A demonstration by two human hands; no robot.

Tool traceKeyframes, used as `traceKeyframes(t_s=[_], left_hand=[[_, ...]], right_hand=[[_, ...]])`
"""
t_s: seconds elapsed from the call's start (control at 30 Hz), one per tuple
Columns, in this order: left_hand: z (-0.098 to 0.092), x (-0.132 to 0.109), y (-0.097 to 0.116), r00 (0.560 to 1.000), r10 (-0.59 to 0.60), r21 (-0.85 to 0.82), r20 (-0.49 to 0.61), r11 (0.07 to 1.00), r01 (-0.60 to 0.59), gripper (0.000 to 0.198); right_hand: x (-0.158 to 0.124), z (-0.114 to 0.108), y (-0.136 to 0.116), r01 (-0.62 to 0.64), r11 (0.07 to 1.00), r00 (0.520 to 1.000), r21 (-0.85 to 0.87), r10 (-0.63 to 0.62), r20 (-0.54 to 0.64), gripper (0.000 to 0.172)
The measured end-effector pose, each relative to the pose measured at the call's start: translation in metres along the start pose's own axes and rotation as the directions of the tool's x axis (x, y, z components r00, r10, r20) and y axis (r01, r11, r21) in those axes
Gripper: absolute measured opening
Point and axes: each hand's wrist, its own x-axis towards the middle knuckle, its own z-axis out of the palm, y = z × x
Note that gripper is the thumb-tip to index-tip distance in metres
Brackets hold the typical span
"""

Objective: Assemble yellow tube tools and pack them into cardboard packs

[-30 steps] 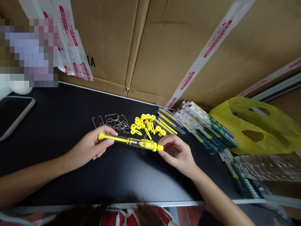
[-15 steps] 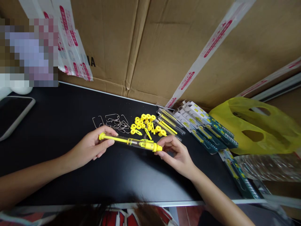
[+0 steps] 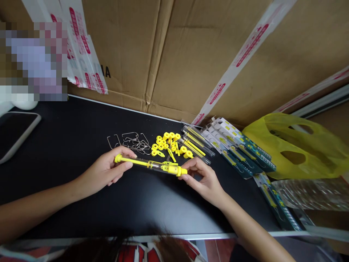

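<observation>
A tubular spring scale (image 3: 154, 165) with a clear barrel, yellow ends and a spring inside is held level above the black table. My left hand (image 3: 109, 165) closes thumb and fingers around its left end, near the yellow rim. At the other end, the fingertips of my right hand (image 3: 203, 182) pinch the yellow cap (image 3: 182, 171). Just beyond lie loose yellow plastic rings and caps (image 3: 163, 142), with a heap of bent wire hooks (image 3: 136, 142) to their left. Clear tubes with yellow rods (image 3: 195, 142) lie to the right of the yellow parts.
Several printed packages (image 3: 240, 149) are piled at the right, beside a yellow plastic bag (image 3: 308, 145) and a clear ribbed plastic bottle (image 3: 313, 194). A phone (image 3: 17, 134) lies at the left. Large taped cardboard (image 3: 191, 54) stands along the table's back edge.
The yellow cap looks slightly turned between my right fingertips, which have shifted very little. My left hand and the loose parts stay in place.
</observation>
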Motion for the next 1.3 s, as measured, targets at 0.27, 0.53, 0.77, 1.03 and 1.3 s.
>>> traceKeyframes(t_s=[0.27, 0.53, 0.77, 1.03, 1.3], left_hand=[[0.0001, 0.0000, -0.0007, 1.000, 0.012, 0.003, -0.005, 1.000, -0.012, 0.022], [-0.0001, -0.0013, -0.0001, 1.000, -0.007, 0.010, -0.005, 1.000, 0.007, 0.022], [-0.0005, -0.0018, -0.0008, 1.000, -0.002, 0.005, 0.006, 1.000, 0.002, 0.021], [0.0000, -0.0006, -0.0004, 1.000, -0.005, 0.012, 0.003, 1.000, 0.005, 0.022], [0.0004, -0.0004, -0.0001, 1.000, -0.009, 0.015, 0.005, 1.000, 0.009, 0.022]], right_hand=[[0.0003, -0.0010, -0.0001, 0.058, 0.989, 0.998, -0.135, -0.053, 0.039, 0.012], [0.0009, -0.0018, -0.0026, 0.079, 0.975, 0.995, -0.210, -0.064, 0.077, 0.012], [0.0032, -0.0059, -0.0035, 0.101, 0.958, 0.985, -0.268, -0.059, 0.160, 0.031], [-0.0007, -0.0042, -0.0032, 0.050, 0.976, 0.991, -0.210, -0.022, 0.133, 0.013], [0.0021, -0.0060, -0.0038, 0.085, 0.956, 0.984, -0.282, -0.036, 0.176, 0.022]])
